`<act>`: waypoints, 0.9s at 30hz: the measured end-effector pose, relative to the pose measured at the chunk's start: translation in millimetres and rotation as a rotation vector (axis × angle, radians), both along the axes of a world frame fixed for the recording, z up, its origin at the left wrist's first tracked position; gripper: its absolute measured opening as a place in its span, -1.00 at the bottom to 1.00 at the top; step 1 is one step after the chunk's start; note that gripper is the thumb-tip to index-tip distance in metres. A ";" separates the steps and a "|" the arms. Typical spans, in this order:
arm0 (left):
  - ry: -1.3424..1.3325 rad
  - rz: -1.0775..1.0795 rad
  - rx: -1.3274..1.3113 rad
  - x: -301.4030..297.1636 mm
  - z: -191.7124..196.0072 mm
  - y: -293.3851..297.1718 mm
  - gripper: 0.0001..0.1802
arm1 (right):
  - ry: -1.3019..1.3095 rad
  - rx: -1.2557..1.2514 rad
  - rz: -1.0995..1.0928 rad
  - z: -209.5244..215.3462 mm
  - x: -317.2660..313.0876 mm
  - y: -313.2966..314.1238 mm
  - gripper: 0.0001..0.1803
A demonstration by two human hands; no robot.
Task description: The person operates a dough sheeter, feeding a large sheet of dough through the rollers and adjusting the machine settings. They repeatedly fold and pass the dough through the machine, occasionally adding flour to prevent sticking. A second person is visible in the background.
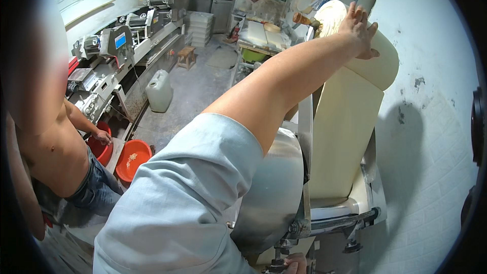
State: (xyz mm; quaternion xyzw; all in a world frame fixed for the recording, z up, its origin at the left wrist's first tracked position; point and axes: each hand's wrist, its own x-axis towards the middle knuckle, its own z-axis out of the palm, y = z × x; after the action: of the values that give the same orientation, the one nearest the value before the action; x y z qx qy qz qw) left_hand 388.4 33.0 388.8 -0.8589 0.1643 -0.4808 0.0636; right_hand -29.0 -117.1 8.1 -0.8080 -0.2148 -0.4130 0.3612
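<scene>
A wide roll of pale dough sheet (388, 66) sits high on a metal dough-rolling machine. From it a smooth dough sheet (342, 132) slopes down to a metal roller (335, 210). My left arm reaches across the view, and my left hand (359, 30) lies on top of the roll, palm down, fingers spread. At the lower edge, my right hand (296, 263) is partly cut off; its curled fingers are at a dark adjusting knob (276, 266) under the machine. A rounded metal cover (271, 193) stands beside the dough sheet.
At left stands a shirtless person (61, 157), one hand by a red bucket (104, 147). An orange basin (133, 160) holds dough scraps. A line of roller machines (116, 45) runs along the left wall. A white jerrycan (159, 91) and wooden stool (186, 57) stand on the floor.
</scene>
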 end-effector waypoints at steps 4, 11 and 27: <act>-0.189 -0.014 -0.028 -19.5 -34.8 -28.6 -0.16 | -0.019 -0.045 0.146 0.7 1.8 -11.1 -0.75; -0.096 -0.118 -0.039 -12.3 -107.8 -35.9 -0.17 | 0.349 0.180 0.036 38.9 -7.1 10.2 -0.75; -0.062 0.011 0.177 -23.6 -138.3 -40.9 -0.19 | -0.084 -0.176 -0.142 -2.7 -11.6 -6.0 -0.79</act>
State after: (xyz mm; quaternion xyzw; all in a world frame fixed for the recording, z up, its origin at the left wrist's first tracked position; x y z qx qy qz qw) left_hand 364.8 -7.9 250.5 -0.8355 0.1993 -0.4905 0.1469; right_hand -40.6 -123.1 5.4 -0.8318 -0.2072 -0.4504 0.2495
